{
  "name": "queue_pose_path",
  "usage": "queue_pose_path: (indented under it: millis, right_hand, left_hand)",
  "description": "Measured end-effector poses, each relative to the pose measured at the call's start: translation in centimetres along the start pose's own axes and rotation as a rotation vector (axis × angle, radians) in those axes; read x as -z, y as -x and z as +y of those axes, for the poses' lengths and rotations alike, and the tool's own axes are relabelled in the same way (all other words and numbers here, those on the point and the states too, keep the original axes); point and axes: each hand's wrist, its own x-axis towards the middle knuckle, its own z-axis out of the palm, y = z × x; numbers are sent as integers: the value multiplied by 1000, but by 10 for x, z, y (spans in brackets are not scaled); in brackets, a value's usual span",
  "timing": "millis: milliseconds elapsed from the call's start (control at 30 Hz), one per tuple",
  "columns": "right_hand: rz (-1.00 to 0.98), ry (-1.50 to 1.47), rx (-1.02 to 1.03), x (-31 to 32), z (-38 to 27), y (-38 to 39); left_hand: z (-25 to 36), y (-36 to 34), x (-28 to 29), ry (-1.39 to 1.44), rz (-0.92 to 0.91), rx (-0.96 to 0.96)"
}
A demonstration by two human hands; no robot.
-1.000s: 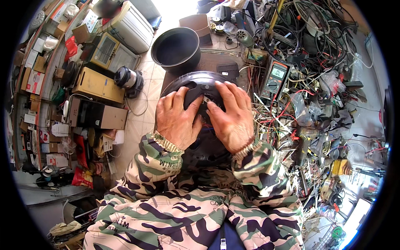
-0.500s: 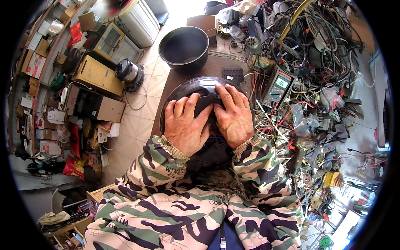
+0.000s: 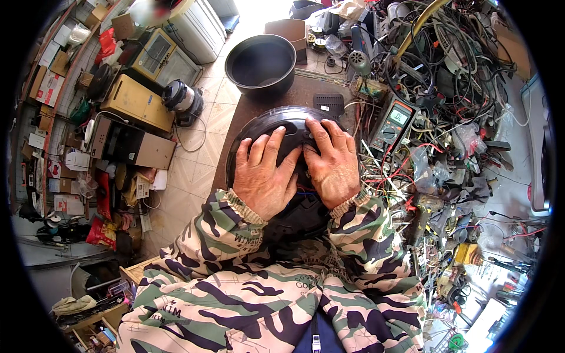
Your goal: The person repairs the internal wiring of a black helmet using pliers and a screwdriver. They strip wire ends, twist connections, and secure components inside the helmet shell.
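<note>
A round black appliance cover (image 3: 272,120) with a glossy rim rests in front of me at the table's near end. Its inner side is dark, and a bit of blue wire (image 3: 305,192) shows between my wrists. My left hand (image 3: 265,170) lies over its left half, fingers spread and bent on the surface. Over the right half, my right hand (image 3: 331,162) grips with curled fingers near a small round knob. Left index finger and right thumb meet close to the middle; whatever is between these tips is too small to make out.
A big black cooking pot (image 3: 260,66) stands beyond the cover on the brown table (image 3: 238,126). Nearby lies a small black slotted box (image 3: 328,105). A multimeter (image 3: 392,125) sits among heaped wires and tools at the right. Across the floor, a steel-and-black appliance (image 3: 183,101) stands by shelves.
Little differs. The left fingers have shifted slightly to the right on the cover, while the right hand keeps nearly the same place.
</note>
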Motion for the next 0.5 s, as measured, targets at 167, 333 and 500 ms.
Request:
queue_pose_path:
  millis: [167, 333, 500]
  right_hand:
    - [2, 2, 4, -1, -1, 0]
    - [-2, -1, 6, 0, -2, 0]
    - [5, 6, 8, 0, -2, 0]
  left_hand:
    - [-1, 2, -2, 6, -7, -6]
    - [-3, 3, -3, 2, 9, -20]
    - [1, 2, 0, -12, 9, -13]
